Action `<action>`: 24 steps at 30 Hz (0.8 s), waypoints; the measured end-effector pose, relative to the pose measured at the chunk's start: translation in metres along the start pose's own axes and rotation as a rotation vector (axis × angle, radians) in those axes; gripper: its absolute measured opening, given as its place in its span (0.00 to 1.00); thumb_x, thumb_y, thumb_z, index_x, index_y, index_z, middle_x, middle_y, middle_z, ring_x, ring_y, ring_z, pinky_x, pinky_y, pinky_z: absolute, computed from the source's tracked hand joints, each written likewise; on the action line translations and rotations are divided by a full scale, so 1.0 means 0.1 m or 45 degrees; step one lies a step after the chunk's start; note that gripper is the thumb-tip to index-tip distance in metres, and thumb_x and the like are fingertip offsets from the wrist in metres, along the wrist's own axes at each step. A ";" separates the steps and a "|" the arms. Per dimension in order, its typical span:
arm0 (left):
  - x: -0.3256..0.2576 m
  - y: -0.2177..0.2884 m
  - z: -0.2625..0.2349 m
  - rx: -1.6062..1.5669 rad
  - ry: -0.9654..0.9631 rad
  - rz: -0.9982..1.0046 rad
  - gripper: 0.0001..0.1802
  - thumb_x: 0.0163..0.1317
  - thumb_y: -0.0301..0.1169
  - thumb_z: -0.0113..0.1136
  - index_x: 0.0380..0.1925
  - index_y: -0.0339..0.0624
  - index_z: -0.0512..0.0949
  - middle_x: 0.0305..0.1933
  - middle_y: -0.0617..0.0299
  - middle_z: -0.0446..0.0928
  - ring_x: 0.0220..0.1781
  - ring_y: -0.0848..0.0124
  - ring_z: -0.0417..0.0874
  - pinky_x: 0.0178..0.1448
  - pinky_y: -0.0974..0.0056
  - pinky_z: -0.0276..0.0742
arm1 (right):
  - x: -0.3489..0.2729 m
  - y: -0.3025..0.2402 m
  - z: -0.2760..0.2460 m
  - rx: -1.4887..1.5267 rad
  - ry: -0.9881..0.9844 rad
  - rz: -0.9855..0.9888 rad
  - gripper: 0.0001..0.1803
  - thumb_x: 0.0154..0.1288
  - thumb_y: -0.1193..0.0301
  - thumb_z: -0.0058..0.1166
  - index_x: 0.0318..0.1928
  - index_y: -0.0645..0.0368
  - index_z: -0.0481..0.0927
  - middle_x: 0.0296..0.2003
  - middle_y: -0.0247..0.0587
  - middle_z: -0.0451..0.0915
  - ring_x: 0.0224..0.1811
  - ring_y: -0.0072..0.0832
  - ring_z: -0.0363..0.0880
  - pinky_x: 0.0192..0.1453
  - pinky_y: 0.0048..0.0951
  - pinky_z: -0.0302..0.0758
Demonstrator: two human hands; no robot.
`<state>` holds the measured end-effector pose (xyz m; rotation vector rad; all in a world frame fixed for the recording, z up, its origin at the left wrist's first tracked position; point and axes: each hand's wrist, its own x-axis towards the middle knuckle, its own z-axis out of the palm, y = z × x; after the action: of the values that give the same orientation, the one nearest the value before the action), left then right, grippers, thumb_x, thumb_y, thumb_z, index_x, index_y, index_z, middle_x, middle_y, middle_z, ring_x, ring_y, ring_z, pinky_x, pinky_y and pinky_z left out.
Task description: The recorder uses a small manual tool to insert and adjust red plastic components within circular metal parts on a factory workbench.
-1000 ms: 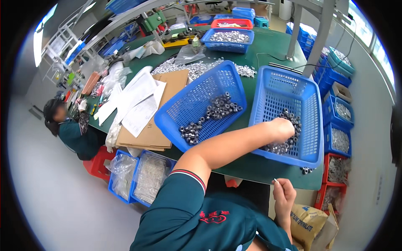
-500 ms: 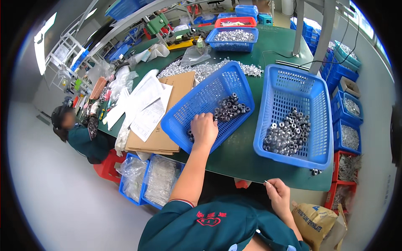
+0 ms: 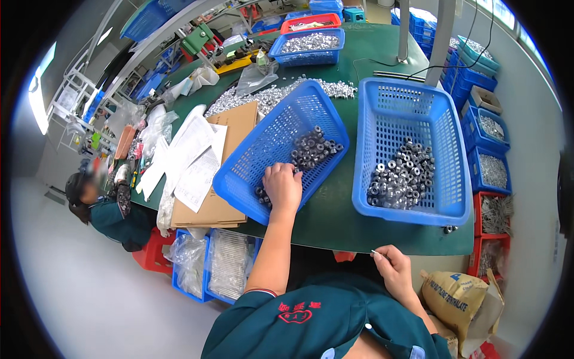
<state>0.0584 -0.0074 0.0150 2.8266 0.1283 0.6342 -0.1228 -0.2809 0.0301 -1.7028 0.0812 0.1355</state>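
Note:
My left hand (image 3: 283, 186) reaches into the tilted blue basket (image 3: 248, 158) in front of me, its fingers curled down. At its fingertips lies a heap of small black-and-silver ring-shaped metal parts (image 3: 315, 148), and a few more sit beside the hand. Whatever its fingers hold is hidden. My right hand (image 3: 393, 267) hovers just off the table's front edge, thumb and forefinger pinching a thin, light-coloured pin-like piece (image 3: 373, 252). A second blue basket (image 3: 443, 212) stands to the right, holding a pile of similar ring parts (image 3: 406, 176).
Cardboard (image 3: 239, 134) and papers (image 3: 194, 170) lie left of the tilted basket. Loose silver pieces (image 3: 275, 96) spread behind it, near a filled blue basket (image 3: 308, 57). A metal post (image 3: 439, 48) rises behind the right basket. Stacked bins (image 3: 493, 167) line the right; a person (image 3: 113, 209) sits left.
The whole view has shifted, so the table and baskets appear farther left and higher. My left hand stays in the tilted basket, and my right hand keeps its pinch.

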 end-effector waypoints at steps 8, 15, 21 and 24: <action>-0.44 0.07 -0.51 -2.171 -0.727 -0.540 0.12 0.65 0.18 0.57 0.48 0.34 0.78 0.48 0.51 0.83 0.47 0.65 0.85 0.54 0.61 0.82 | 0.04 -0.10 0.03 -0.094 -0.051 -0.098 0.06 0.68 0.73 0.57 0.37 0.64 0.81 0.21 0.38 0.77 0.22 0.19 0.71 0.28 0.24 0.69; -0.86 0.24 -0.62 -2.284 -0.830 -0.441 0.14 0.62 0.15 0.57 0.48 0.32 0.80 0.50 0.53 0.80 0.46 0.67 0.84 0.54 0.63 0.81 | 0.12 -0.36 0.17 -0.132 -0.131 -0.295 0.05 0.68 0.73 0.57 0.37 0.63 0.80 0.21 0.38 0.77 0.20 0.24 0.72 0.27 0.25 0.69; -1.03 0.39 -0.73 -2.173 -0.943 -0.238 0.17 0.62 0.14 0.58 0.51 0.33 0.78 0.45 0.59 0.79 0.45 0.72 0.81 0.52 0.67 0.80 | 0.24 -0.44 0.28 -0.312 -0.083 -0.536 0.03 0.63 0.77 0.59 0.36 0.62 0.79 0.22 0.42 0.78 0.22 0.33 0.80 0.26 0.31 0.73; -1.10 0.42 -0.75 -2.283 -0.972 -0.191 0.20 0.63 0.14 0.57 0.55 0.33 0.75 0.45 0.58 0.79 0.45 0.72 0.81 0.52 0.68 0.79 | 0.26 -0.39 0.35 -0.292 -0.067 -0.622 0.03 0.63 0.77 0.59 0.36 0.61 0.79 0.21 0.41 0.78 0.21 0.34 0.80 0.25 0.31 0.73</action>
<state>-0.0712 -0.0475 0.0463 1.0960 -0.2504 -0.3527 -0.0938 -0.2406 0.0604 -1.8962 -0.4019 -0.1815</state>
